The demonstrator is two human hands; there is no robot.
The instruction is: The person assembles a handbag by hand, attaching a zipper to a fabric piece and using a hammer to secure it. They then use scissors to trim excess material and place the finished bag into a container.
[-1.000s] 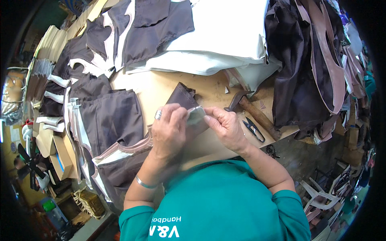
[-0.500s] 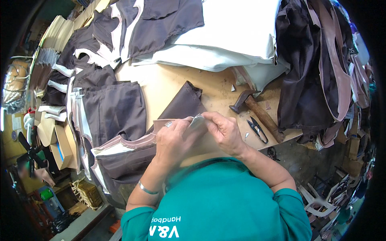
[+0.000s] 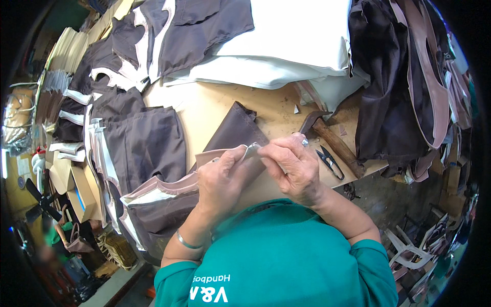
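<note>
My left hand (image 3: 220, 176) pinches a pale-edged piece (image 3: 250, 152) between thumb and fingers. My right hand (image 3: 294, 166) has its fingertips drawn together at the piece's right end; blur hides whether they truly grip it or only touch. To work this edge well, I judge, the left pinch should sit close to the corner and hold it taut, with the right fingertips pressing lightly so the material doesn't pucker. The piece lies between my two hands, its upper edge level with my fingertips. Just beyond them, a dark brown fabric panel (image 3: 232, 128) rests on the tabletop (image 3: 197, 102). A wooden-handled hammer (image 3: 338, 146) and black thread snips (image 3: 330, 162) lie right of my right hand.
</note>
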